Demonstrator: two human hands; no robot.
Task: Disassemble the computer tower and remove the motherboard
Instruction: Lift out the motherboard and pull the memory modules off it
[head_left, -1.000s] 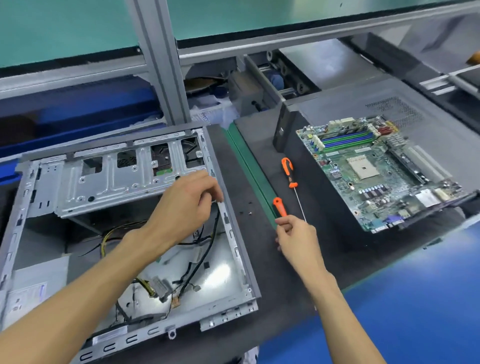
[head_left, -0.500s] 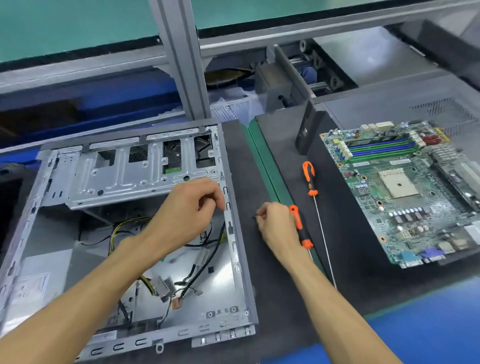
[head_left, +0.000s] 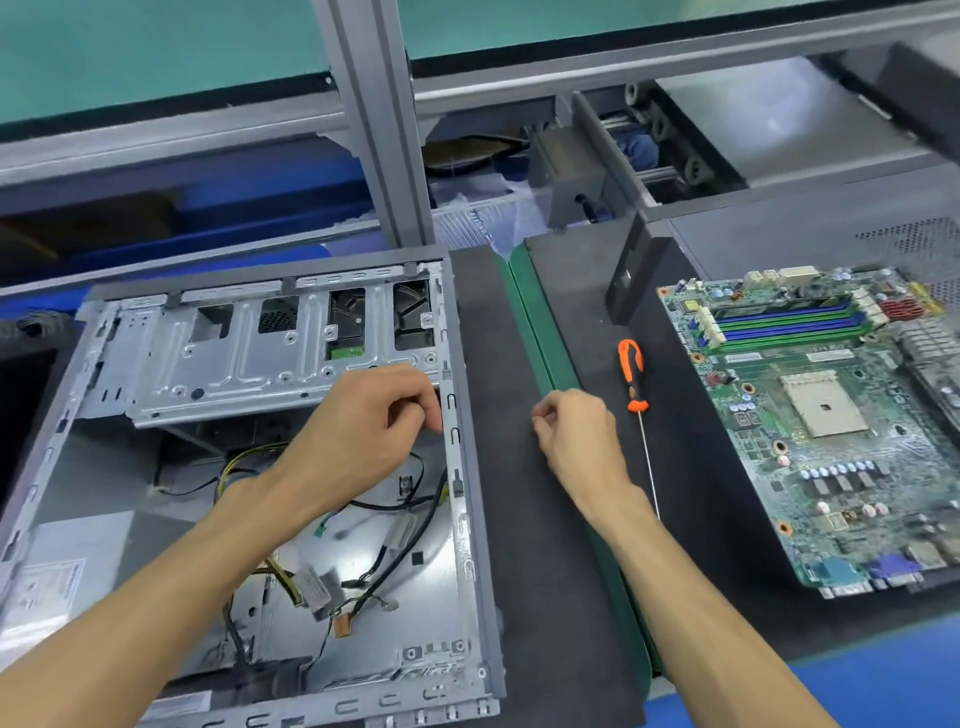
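The open grey computer case (head_left: 470, 519) lies on its side at the left, with a metal drive cage (head_left: 249, 358) at its far end and loose cables (head_left: 384, 525) inside. My left hand (head_left: 369, 431) reaches over the case with curled fingers pinching at its right rim. My right hand (head_left: 576, 441) hovers over the dark mat just right of the case, its thumb and forefinger pinched on something tiny and dark, apparently a screw. The green motherboard (head_left: 826, 426) lies outside the case at the right, on a dark panel.
An orange-handled screwdriver (head_left: 631, 371) with a long shaft lies on the mat between my right hand and the motherboard. A green strip (head_left: 540, 322) runs along the mat. A grey frame post (head_left: 379, 119) stands behind the case. The blue table (head_left: 883, 686) shows at bottom right.
My right hand let go of a short orange screwdriver and moved left toward the case with pinched fingers. My left hand stayed at the case rim. The view shifted left.
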